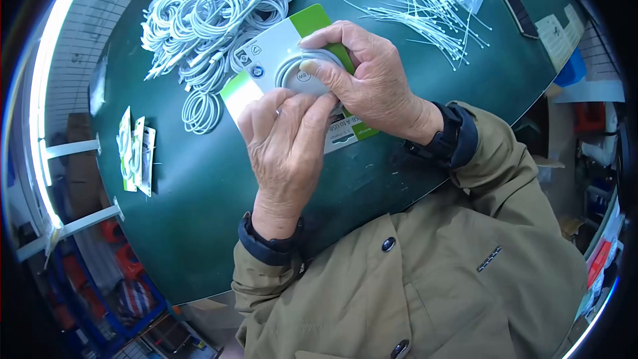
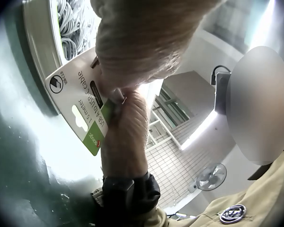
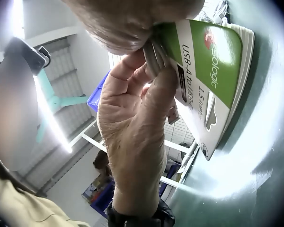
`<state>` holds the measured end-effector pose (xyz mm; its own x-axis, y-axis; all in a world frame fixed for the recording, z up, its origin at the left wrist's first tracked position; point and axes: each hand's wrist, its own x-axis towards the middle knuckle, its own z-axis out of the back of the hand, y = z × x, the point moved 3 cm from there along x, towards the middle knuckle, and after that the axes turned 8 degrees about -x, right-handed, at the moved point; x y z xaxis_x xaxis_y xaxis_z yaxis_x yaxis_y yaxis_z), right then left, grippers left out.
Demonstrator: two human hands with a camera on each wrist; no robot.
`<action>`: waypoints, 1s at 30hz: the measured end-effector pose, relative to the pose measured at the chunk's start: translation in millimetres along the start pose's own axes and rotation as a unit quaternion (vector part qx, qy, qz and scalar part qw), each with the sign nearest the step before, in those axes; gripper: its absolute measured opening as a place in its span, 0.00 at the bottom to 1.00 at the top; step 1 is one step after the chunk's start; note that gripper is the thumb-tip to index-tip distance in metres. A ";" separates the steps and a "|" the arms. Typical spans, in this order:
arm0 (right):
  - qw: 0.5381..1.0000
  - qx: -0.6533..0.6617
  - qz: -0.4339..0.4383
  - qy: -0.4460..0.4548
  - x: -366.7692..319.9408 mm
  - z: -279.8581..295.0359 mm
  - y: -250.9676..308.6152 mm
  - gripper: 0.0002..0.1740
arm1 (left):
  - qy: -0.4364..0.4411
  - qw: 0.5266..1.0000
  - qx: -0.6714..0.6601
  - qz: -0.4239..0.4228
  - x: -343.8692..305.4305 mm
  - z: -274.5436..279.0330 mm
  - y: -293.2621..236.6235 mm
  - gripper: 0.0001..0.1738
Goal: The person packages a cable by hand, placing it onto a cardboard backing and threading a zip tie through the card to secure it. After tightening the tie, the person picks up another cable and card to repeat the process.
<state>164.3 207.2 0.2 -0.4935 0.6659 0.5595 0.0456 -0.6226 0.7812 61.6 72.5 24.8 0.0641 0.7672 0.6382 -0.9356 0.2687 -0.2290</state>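
Note:
A green and white printed card [image 1: 266,60] lies tilted on the table, with a coiled light-grey cable [image 1: 287,70] on it. My left hand [image 1: 282,143] pinches the coil's near side between thumb and curled fingers, seen also in the right wrist view, where the coil [image 3: 156,59] stands beside the card [image 3: 222,61]. My right hand [image 1: 379,83] holds the coil's right side, thumb tip inside the loop and index finger arched over the top. The card [image 2: 68,92] shows past my fingers in the left wrist view. Card edges look stacked in the right wrist view.
A heap of coiled cables [image 1: 206,13] lies at the back left, with white cable ties [image 1: 425,23] and a plastic bag at the back right. A phone [image 1: 516,8] rests near the right edge. Several packaged cables [image 1: 137,153] lie on the left of the green table [image 1: 193,226].

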 end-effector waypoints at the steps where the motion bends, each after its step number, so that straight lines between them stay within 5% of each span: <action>1: 1.000 -0.002 0.007 -0.005 -1.3 -0.3 0.8 0.14 | 0.002 1.000 0.004 0.005 -0.1 -3.3 0.7 0.22; 11: 0.996 0.039 -0.074 -0.032 0.3 2.9 -4.7 0.14 | -0.038 0.993 -0.107 -0.012 2.5 -10.5 12.5 0.21; 14: 0.994 0.062 -0.083 -0.033 2.4 4.8 -2.4 0.14 | -0.095 0.987 -0.126 -0.008 9.2 3.1 9.3 0.27; 15: 0.994 0.058 -0.084 -0.026 3.1 6.0 -1.7 0.14 | -0.141 0.977 -0.153 0.053 6.2 6.5 12.9 0.27; 18: 0.995 0.055 -0.088 -0.005 2.3 7.5 0.5 0.14 | -0.224 0.912 -0.257 0.227 -4.8 13.8 25.3 0.29; 24: 0.999 0.018 -0.002 0.027 0.5 2.2 9.3 0.12 | -0.085 0.705 -0.564 0.421 -6.1 10.5 38.3 0.22; 30: 0.996 0.003 0.071 0.047 -0.5 -0.1 9.6 0.14 | -0.055 0.661 -0.593 0.457 -12.6 10.0 45.1 0.18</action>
<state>164.9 200.9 7.4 -0.5607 0.5296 0.6365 0.1254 -0.7056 0.6975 15.1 69.2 13.7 -0.4257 0.8955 -0.1300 0.3668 0.0395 -0.9295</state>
